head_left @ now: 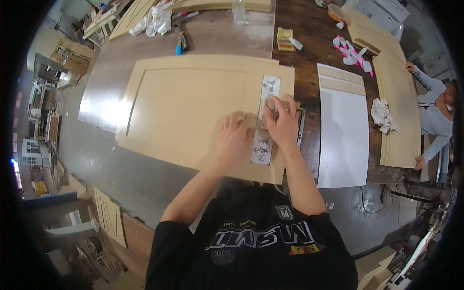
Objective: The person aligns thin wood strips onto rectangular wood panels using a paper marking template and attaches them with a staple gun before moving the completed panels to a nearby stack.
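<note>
A beige cabinet door panel with a recessed middle lies on the bench in front of me. Along its right side rests a white strip with dark smudged marks. My right hand grips a small brown block on the strip; its fingers partly cover the block. My left hand lies on the panel just left of the strip, fingers bent and somewhat apart, with the thumb side close to the strip's edge. Nothing can be made out in it.
A white board with beige strips lies to the right. Farther back are pink-and-white bottles, a yellow box, a blue-handled tool, a clear bottle and crumpled white plastic. At far right, another person holds a long beige panel.
</note>
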